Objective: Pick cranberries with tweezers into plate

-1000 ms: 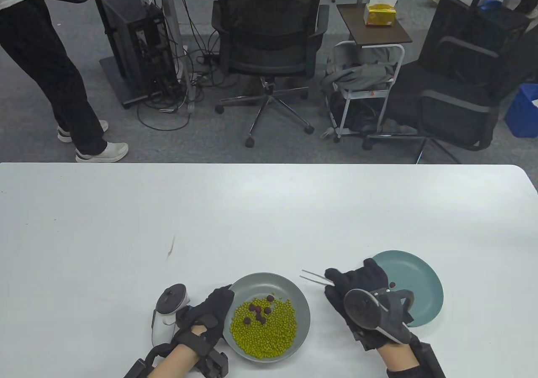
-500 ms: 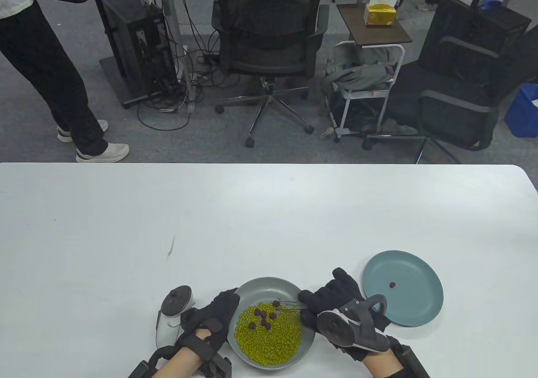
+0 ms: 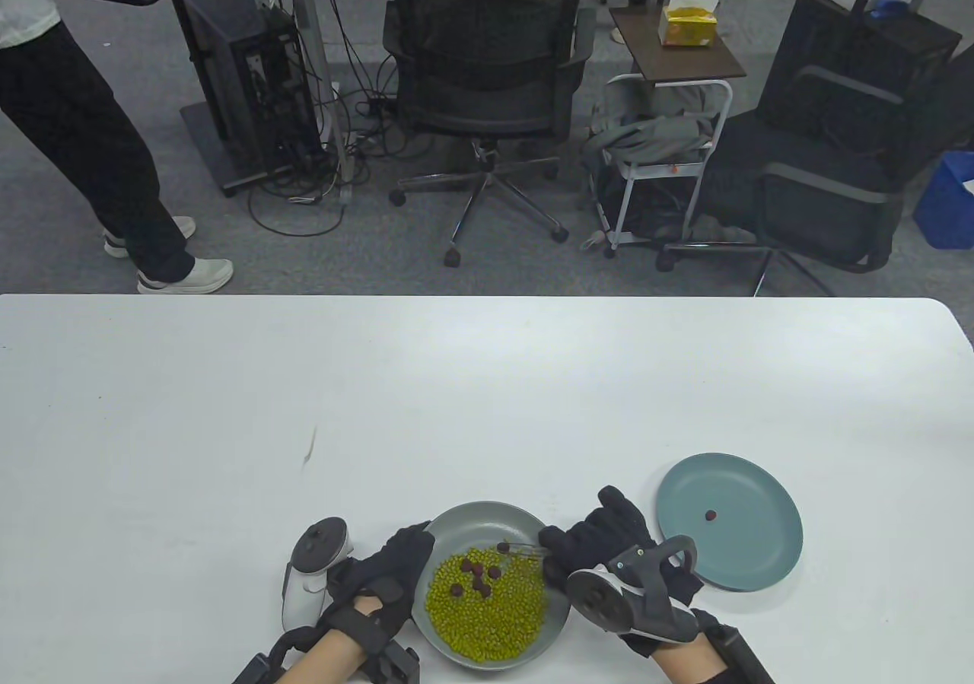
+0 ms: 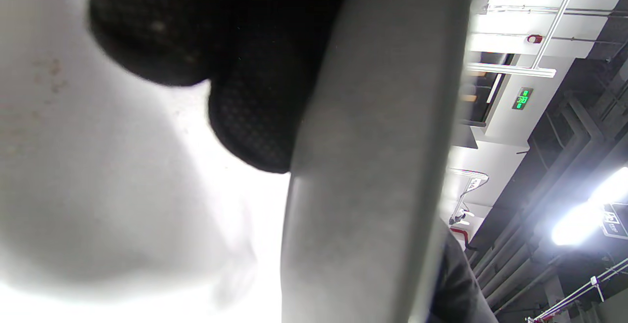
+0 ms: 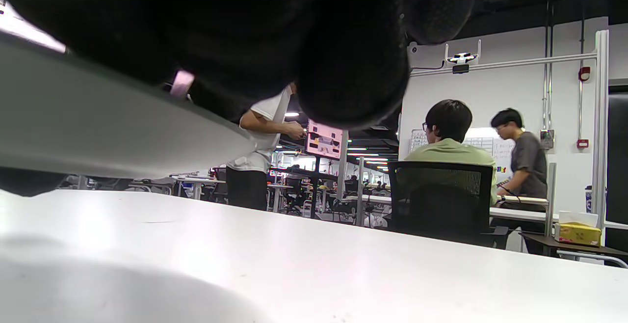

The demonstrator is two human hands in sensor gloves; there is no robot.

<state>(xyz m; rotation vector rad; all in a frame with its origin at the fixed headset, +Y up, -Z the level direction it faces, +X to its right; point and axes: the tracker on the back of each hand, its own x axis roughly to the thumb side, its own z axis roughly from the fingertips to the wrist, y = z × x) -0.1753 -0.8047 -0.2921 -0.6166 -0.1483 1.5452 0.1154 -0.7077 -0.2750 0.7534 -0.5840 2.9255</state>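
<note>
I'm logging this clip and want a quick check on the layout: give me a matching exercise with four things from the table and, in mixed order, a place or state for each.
Things:
1. Left hand
2. Tweezers
3. Teal plate
4. Grey bowl

Places or states:
A. Holds one lone cranberry
B. Filled with green beans and several cranberries
C. Rests against the bowl's left rim
D. Held by the right hand, tips over the bowl

Pairs: 1-C, 2-D, 3-A, 4-B

Green digits on ceiling sign (image 4: 522,98), illegible
</note>
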